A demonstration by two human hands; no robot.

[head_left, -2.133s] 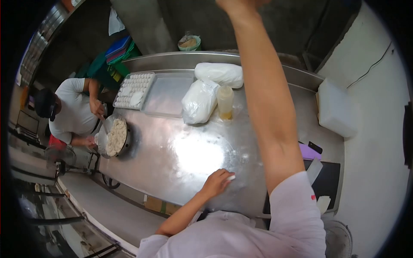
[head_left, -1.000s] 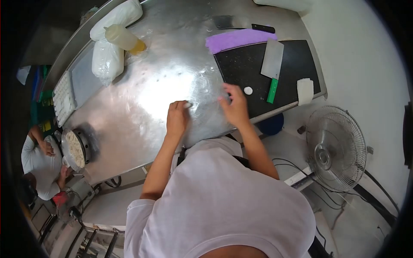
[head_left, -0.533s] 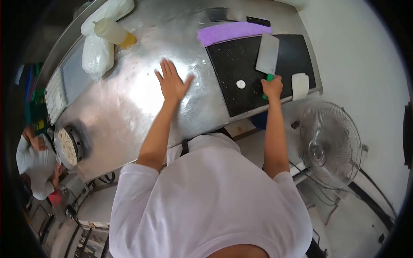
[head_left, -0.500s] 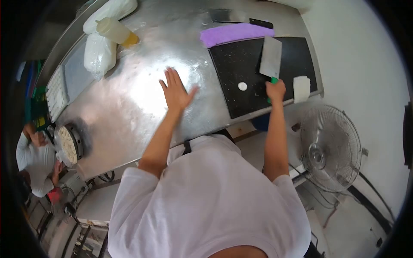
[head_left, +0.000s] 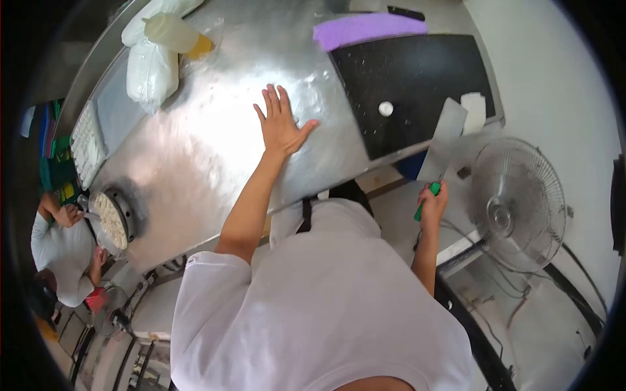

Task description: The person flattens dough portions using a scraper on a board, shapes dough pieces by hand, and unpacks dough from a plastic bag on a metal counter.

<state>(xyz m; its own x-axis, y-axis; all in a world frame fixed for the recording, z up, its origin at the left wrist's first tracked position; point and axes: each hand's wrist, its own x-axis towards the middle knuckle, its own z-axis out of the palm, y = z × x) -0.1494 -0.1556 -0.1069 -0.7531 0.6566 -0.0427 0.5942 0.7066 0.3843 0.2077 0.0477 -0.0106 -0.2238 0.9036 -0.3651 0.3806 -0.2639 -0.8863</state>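
My left hand [head_left: 285, 127] lies on the steel table [head_left: 215, 130] with its fingers spread and nothing in them. My right hand [head_left: 435, 203] is closed around the green handle of a cleaver [head_left: 445, 143], off the table's front edge. Its broad blade points up and away, partly over the corner of a black board [head_left: 417, 85]. A small white round piece [head_left: 385, 109], perhaps dough, sits on that board. Beside the blade tip lies a folded white cloth [head_left: 474, 113].
A purple towel [head_left: 368, 30] lies behind the board. White bags [head_left: 152, 75] and a squeeze bottle [head_left: 177, 36] stand at back left. A fan [head_left: 515, 202] is at right. Another person [head_left: 62, 244] stands left by a round pan [head_left: 111, 220].
My right hand has drawn the cleaver off the board toward me, past the table edge. My left hand has spread its fingers wider on the table. The view has shifted slightly.
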